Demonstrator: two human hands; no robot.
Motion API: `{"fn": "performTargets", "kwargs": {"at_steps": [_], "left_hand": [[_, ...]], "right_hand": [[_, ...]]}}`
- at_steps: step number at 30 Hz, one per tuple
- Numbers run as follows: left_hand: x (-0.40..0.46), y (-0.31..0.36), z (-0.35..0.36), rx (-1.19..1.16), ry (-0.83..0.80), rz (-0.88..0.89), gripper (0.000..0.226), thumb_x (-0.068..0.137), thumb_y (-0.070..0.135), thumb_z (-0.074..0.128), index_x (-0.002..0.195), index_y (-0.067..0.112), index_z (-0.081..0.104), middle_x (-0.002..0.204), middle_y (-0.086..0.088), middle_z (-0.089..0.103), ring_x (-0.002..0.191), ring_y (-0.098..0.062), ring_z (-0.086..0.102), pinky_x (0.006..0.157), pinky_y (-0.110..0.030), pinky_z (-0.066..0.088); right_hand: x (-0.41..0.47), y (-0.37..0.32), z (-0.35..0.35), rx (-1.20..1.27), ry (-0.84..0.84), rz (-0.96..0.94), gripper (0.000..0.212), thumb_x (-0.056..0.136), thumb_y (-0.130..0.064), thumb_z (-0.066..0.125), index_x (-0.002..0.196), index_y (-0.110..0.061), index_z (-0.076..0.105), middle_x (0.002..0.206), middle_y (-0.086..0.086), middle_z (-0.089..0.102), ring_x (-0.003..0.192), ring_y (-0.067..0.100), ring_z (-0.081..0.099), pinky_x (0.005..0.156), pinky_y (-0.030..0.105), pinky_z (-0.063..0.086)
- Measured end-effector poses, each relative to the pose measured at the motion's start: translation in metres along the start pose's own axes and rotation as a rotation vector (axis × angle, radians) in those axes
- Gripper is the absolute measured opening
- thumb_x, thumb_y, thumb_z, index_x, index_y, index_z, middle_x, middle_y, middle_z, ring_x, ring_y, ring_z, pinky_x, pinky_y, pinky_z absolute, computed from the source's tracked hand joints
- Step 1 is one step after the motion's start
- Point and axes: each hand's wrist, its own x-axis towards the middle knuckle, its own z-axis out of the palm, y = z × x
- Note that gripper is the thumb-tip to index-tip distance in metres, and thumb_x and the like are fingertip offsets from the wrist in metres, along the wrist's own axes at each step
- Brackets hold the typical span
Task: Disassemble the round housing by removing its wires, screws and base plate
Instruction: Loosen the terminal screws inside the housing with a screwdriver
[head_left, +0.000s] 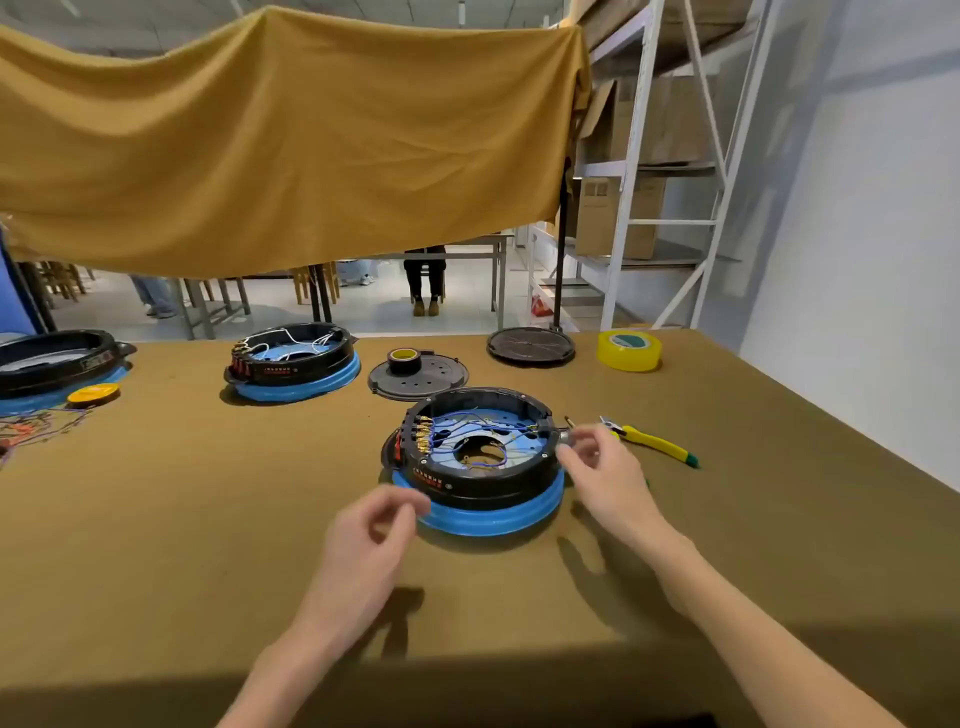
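The round housing (480, 462), black on a blue base ring, sits on the table in front of me. It lies open at the top, with blue wires (467, 423) and brass terminals inside. My right hand (602, 478) is at its right edge, fingertips pinching a small grey metal part (565, 436) by the rim. My left hand (371, 540) hovers at the near left of the blue ring with fingers loosely curled and nothing in them.
Yellow-handled pliers (657, 444) lie right of the housing. A removed black plate (418, 376) with a tape roll on it lies behind, another black disc (530, 345) and a yellow tape roll (628, 351) farther back. A second housing (293, 364) stands back left.
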Motion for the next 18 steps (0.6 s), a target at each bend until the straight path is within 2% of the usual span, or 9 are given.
{"fn": "performTargets", "kwargs": {"at_steps": [2,5,9,12,15,18], "left_hand": [[0.036,-0.008,0.008,0.084,0.161,0.003,0.018,0.1,0.018,0.059,0.108,0.032,0.066,0.107,0.016,0.065,0.101,-0.003,0.061,0.086,-0.023,0.053],[0.083,-0.028,0.024,0.166,0.241,0.027,0.023,0.099,0.021,0.062,0.121,0.027,0.062,0.12,0.012,0.055,0.116,-0.006,0.05,0.1,-0.029,0.047],[0.11,-0.052,0.035,0.295,0.261,0.091,0.032,0.1,0.029,0.056,0.131,0.022,0.062,0.133,0.009,0.052,0.126,-0.008,0.036,0.108,-0.035,0.038],[0.117,-0.06,0.039,0.332,0.224,0.124,0.046,0.099,0.043,0.041,0.134,0.022,0.061,0.143,0.011,0.048,0.135,-0.006,0.033,0.112,-0.031,0.03],[0.115,-0.064,0.041,0.288,0.185,0.116,0.055,0.098,0.051,0.031,0.138,0.024,0.057,0.149,0.013,0.043,0.137,0.0,0.032,0.111,-0.027,0.028],[0.113,-0.063,0.041,0.298,0.18,0.11,0.054,0.099,0.051,0.03,0.139,0.024,0.056,0.152,0.012,0.041,0.138,-0.002,0.032,0.112,-0.029,0.029]], "right_hand": [[0.023,-0.004,0.015,-0.068,-0.035,0.057,0.038,0.1,-0.036,0.059,0.133,-0.018,0.053,0.121,-0.001,0.06,0.105,0.012,0.058,0.078,0.02,0.047],[0.048,0.004,0.03,-0.165,-0.058,0.043,0.022,0.101,-0.039,0.054,0.119,-0.026,0.057,0.118,0.0,0.06,0.093,0.004,0.055,0.07,0.015,0.041],[0.065,0.017,0.022,-0.13,-0.098,-0.001,0.029,0.099,-0.044,0.058,0.124,-0.028,0.057,0.107,-0.015,0.06,0.094,-0.006,0.055,0.064,0.008,0.043],[0.076,0.026,0.008,-0.205,-0.022,-0.048,0.029,0.103,-0.042,0.054,0.12,-0.02,0.061,0.107,-0.007,0.065,0.096,0.004,0.059,0.072,0.014,0.044],[0.075,0.037,-0.01,-0.532,0.09,-0.05,0.029,0.103,-0.035,0.052,0.123,-0.016,0.062,0.113,0.002,0.064,0.098,0.013,0.059,0.077,0.026,0.049],[0.065,0.043,-0.012,-0.983,-0.026,-0.056,0.035,0.101,-0.036,0.053,0.128,-0.014,0.056,0.122,0.008,0.058,0.109,0.023,0.056,0.089,0.033,0.048]]}}
